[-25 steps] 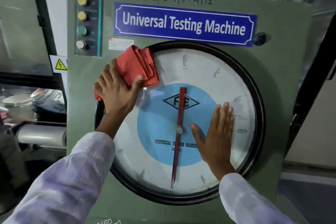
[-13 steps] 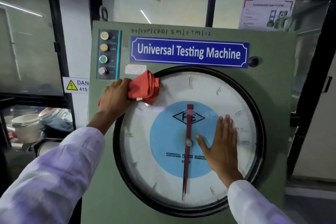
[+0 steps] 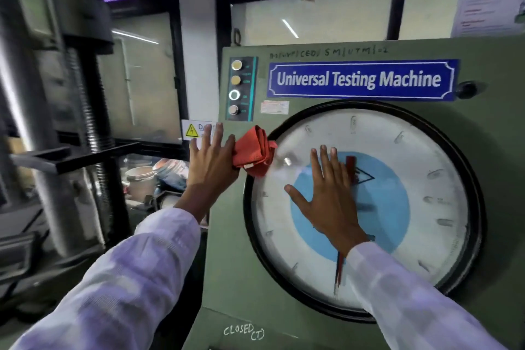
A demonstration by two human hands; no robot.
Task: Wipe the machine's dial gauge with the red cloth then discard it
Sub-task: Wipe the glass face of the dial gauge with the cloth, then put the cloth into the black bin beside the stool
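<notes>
The dial gauge (image 3: 412,150) is a large round white face with a blue centre, a red needle and a black rim, set in the green machine cabinet (image 3: 227,250). My left hand (image 3: 211,162) is at the dial's upper left edge, over the rim. Its fingers are stretched out and its thumb pinches the folded red cloth (image 3: 252,150), which overlaps the rim. My right hand (image 3: 326,199) lies flat on the glass over the blue centre, fingers apart, and hides the needle's hub.
A button strip (image 3: 235,88), the blue "Universal Testing Machine" sign (image 3: 360,79) and a black knob (image 3: 466,89) sit above the dial. Left of the cabinet stand a dark frame with a threaded column (image 3: 88,122), a hazard sticker (image 3: 193,131) and a bucket (image 3: 140,179).
My head has turned left, so the dial sits further right in view. My left hand has carried the cloth out to the dial's left rim. My right hand has slid over the centre.
</notes>
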